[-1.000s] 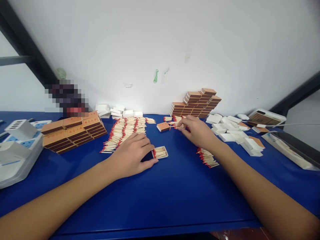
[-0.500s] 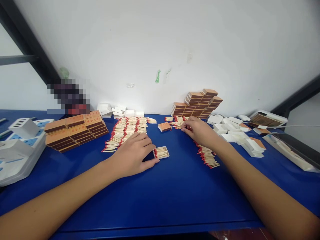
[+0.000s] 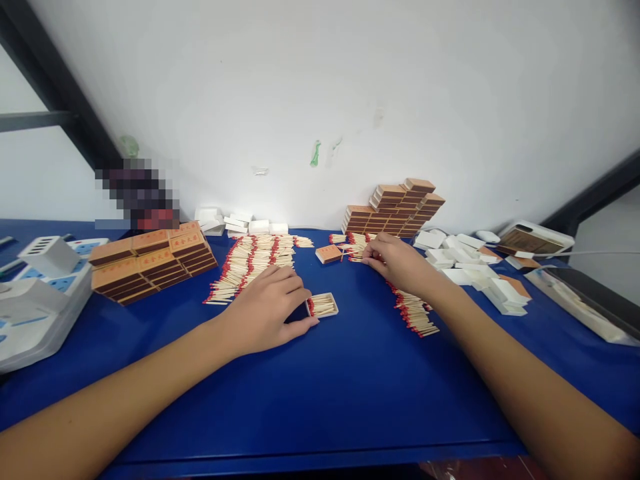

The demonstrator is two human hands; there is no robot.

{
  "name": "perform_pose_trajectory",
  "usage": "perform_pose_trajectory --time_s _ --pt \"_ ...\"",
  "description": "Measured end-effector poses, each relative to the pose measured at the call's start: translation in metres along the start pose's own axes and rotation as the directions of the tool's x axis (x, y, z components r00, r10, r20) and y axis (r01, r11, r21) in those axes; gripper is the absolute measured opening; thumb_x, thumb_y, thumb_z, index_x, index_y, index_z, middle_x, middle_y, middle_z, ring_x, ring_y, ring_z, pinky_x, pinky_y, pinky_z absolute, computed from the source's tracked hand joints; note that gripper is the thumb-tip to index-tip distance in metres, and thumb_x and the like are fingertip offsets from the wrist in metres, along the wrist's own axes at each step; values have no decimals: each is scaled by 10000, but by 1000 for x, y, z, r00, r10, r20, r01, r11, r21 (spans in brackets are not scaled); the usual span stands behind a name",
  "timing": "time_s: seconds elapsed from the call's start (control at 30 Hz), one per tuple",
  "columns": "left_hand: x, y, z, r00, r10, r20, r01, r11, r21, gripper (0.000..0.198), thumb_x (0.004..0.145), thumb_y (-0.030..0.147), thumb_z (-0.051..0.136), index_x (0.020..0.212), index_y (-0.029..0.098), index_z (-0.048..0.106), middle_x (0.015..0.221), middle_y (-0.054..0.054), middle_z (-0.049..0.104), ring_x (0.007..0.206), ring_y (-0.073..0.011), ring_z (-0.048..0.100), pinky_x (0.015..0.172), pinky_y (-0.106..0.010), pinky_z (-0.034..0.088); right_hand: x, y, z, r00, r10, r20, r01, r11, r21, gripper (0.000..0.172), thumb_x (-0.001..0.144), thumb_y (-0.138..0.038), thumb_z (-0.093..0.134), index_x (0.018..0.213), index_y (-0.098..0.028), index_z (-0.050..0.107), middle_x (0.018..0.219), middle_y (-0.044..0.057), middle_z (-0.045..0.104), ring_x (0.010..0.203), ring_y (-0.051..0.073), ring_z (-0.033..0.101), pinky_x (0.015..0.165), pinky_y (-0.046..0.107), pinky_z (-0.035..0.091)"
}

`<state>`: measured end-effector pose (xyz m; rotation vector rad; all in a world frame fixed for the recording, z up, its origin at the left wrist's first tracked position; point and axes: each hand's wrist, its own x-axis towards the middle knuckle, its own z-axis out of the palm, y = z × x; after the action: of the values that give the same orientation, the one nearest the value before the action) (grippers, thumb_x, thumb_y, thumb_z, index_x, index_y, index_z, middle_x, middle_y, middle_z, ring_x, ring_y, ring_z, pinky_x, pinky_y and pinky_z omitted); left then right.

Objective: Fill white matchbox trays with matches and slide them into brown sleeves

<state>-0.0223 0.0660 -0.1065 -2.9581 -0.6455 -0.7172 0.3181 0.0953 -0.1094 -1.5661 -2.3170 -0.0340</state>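
Note:
My left hand [image 3: 270,310] is around the left end of a white matchbox tray [image 3: 324,305], thumb on the near side and forefinger on the far side. Red-headed matches lie in that tray, its left end partly hidden by my fingers. At the back, my right hand [image 3: 395,261] is pinched closed over a heap of matches [image 3: 357,245]; anything between its fingertips is too small to make out. Just left of those fingertips lies an orange matchbox [image 3: 329,254]. More matches [image 3: 416,313] spread out below my right wrist, and a wide bed of matches [image 3: 260,257] lies beyond my left hand.
Matchboxes are stacked at the left [image 3: 155,260] and against the wall [image 3: 395,210]. White empty trays lie in a pile [image 3: 465,260] at the right and in a row [image 3: 259,227] at the back. A power strip [image 3: 55,287] stands far left, a dark phone-like object [image 3: 595,300] far right.

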Motion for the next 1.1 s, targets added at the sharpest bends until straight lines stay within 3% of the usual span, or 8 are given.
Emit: perform_pose_trajectory --time_s 0.67,1.1 --pt "0 0 0 1000 -3 15 3 1000 7 332 1046 465 635 1072 161 766 955 -91 732 969 -262 642 888 -424 535 -1 -11 -7 996 -35 77 30 997 69 173 1014 -279 529 935 -212 667 1016 123 649 911 267 604 798 394 474" --pt "0 0 1 1000 -3 12 3 1000 8 325 1045 459 641 1095 163 766 957 -91 729 977 -261 641 912 -418 530 -2 -15 -6 995 -9 103 0 996 84 192 1046 -300 487 906 -224 595 1015 123 642 940 269 604 805 383 472"
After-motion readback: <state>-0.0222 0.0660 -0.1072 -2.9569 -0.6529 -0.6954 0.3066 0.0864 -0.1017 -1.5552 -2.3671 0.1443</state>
